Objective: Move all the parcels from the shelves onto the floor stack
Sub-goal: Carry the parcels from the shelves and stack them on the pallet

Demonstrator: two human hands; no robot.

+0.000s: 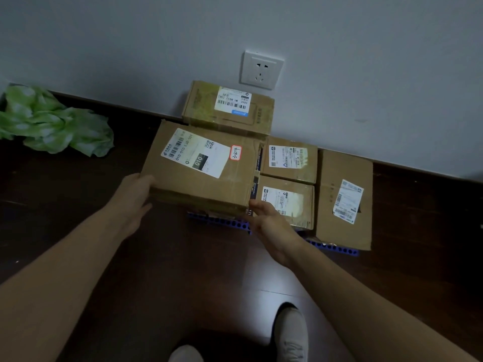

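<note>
Both hands are holding a large brown cardboard parcel with a white label (203,168) at the front left of the floor stack. The left hand (133,197) is closing its grip around the parcel's left end, and the right hand (271,226) is curling its grip under the near right corner. Four other brown cardboard parcels (288,159) are lying beside it on a blue perforated mat (227,223).

Likely a home: dark wood floor (183,270), wall socket (262,70) (plain painted wall (366,61)).
</note>
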